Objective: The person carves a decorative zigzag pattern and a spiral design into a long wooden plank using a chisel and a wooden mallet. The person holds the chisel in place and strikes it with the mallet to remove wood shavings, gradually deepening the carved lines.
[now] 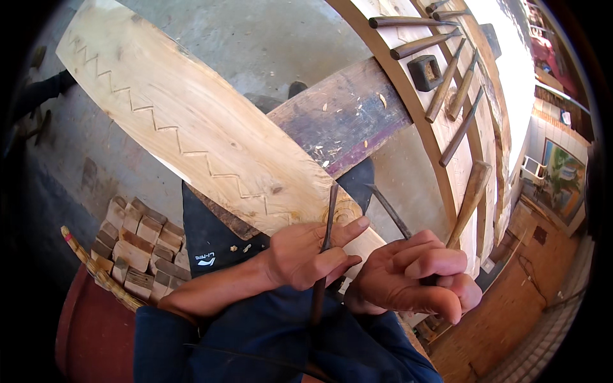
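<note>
A long pale wooden board lies slantwise across my lap, with a zigzag line cut along its face. Near its close end my left hand is closed around a slim chisel, with the blade pointing up and the index finger stretched out. Beside it, on the right, my right hand grips a second chisel. That tool's thin metal shaft slants up and to the left, apart from the board, while my fingers hide most of its handle.
Curved planks on the right carry several wooden-handled chisels, a small dark square box and a thick wooden handle. A chip-strewn bench plank runs beneath the board. Wooden blocks lie in rows at lower left.
</note>
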`<action>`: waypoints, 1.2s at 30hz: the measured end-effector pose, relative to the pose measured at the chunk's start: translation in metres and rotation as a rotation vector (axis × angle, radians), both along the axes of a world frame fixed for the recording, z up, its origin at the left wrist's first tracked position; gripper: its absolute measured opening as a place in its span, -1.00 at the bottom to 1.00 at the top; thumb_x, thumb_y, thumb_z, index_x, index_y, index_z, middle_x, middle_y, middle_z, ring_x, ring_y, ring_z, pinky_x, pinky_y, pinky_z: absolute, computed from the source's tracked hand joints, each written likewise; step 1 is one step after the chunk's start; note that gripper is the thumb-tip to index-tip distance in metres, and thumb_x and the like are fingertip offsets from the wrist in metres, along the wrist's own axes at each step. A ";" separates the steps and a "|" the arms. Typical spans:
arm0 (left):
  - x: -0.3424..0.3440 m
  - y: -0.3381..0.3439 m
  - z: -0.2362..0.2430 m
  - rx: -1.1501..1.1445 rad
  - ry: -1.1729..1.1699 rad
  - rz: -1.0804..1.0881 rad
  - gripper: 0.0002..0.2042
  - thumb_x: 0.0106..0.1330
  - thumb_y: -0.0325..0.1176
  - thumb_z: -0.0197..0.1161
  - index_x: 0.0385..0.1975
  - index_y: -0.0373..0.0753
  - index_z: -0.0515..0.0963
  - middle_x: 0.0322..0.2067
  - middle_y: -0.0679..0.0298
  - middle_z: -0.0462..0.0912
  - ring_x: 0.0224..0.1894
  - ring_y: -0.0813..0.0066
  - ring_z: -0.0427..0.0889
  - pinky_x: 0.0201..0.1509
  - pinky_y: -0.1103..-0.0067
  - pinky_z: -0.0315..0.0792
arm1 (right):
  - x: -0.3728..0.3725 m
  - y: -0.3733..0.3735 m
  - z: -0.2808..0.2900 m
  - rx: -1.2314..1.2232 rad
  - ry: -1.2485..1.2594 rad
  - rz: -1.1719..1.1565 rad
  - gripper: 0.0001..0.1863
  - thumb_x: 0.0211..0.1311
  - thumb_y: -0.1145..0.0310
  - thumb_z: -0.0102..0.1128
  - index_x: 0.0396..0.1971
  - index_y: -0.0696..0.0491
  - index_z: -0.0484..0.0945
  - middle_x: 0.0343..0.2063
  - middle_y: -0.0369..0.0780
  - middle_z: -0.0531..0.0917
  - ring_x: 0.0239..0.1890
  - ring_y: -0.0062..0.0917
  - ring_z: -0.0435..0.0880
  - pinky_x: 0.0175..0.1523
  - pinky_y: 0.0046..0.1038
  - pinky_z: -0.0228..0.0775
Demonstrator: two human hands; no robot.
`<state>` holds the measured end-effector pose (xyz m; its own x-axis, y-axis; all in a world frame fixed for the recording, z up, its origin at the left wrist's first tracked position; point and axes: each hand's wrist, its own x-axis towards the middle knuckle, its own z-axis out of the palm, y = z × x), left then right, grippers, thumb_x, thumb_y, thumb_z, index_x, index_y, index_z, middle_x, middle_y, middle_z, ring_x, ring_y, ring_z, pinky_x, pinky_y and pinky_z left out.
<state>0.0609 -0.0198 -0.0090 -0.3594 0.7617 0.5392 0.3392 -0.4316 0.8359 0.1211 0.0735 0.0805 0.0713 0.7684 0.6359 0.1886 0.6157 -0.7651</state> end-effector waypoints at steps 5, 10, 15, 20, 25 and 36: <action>-0.006 -0.006 0.005 -0.100 0.033 -0.062 -0.54 0.34 -0.35 0.60 -0.08 -0.21 0.33 0.05 -0.29 0.78 -0.29 0.08 0.90 -0.42 0.44 0.70 | 0.010 0.000 0.009 -0.115 -0.005 0.069 -0.42 0.57 -0.29 -0.03 -0.21 -0.03 0.12 -0.63 -0.28 0.45 -0.85 -0.67 0.34 -0.78 -0.61 0.10; -0.003 -0.004 0.003 -0.090 0.030 -0.050 -0.53 0.34 -0.34 0.61 -0.08 -0.21 0.33 0.07 -0.29 0.77 -0.23 0.04 0.91 -0.39 0.43 0.72 | 0.016 0.001 0.000 -0.183 0.095 0.237 -0.44 0.58 -0.25 -0.01 -0.18 -0.02 0.13 -0.63 -0.26 0.50 -0.84 -0.64 0.37 -0.77 -0.61 0.18; -0.004 -0.003 0.006 -0.119 0.034 -0.052 -0.54 0.34 -0.34 0.61 -0.08 -0.21 0.35 0.07 -0.27 0.78 -0.23 0.05 0.92 -0.38 0.44 0.72 | 0.015 0.001 -0.001 -0.183 0.085 0.242 -0.45 0.60 -0.24 -0.03 -0.18 -0.01 0.13 -0.63 -0.25 0.50 -0.84 -0.64 0.37 -0.77 -0.60 0.20; -0.003 -0.003 0.002 -0.104 0.048 -0.025 -0.63 0.40 -0.35 0.53 -0.07 -0.26 0.40 0.09 -0.26 0.78 -0.31 0.19 0.88 -0.37 0.49 0.69 | 0.009 0.001 -0.002 -0.194 0.070 0.238 -0.43 0.60 -0.25 -0.02 -0.18 0.00 0.12 -0.64 -0.23 0.49 -0.84 -0.65 0.33 -0.76 -0.59 0.16; -0.002 -0.001 0.003 -0.083 0.035 0.006 -0.70 0.44 -0.35 0.49 -0.10 -0.28 0.45 0.10 -0.24 0.78 -0.36 0.29 0.86 -0.40 0.53 0.67 | 0.007 -0.004 0.000 -0.219 -0.090 0.172 -0.41 0.59 -0.25 0.01 -0.20 0.02 0.12 -0.67 -0.25 0.46 -0.83 -0.67 0.26 -0.75 -0.57 0.11; -0.010 -0.006 0.002 -0.132 0.047 -0.052 -0.76 0.48 -0.32 0.40 -0.11 -0.17 0.42 0.08 -0.18 0.81 -0.48 0.33 0.81 -0.52 0.51 0.58 | 0.000 -0.022 -0.014 -0.013 -0.151 0.317 -0.41 0.58 -0.26 0.02 -0.23 0.01 0.15 -0.70 -0.27 0.44 -0.84 -0.67 0.27 -0.71 -0.56 0.01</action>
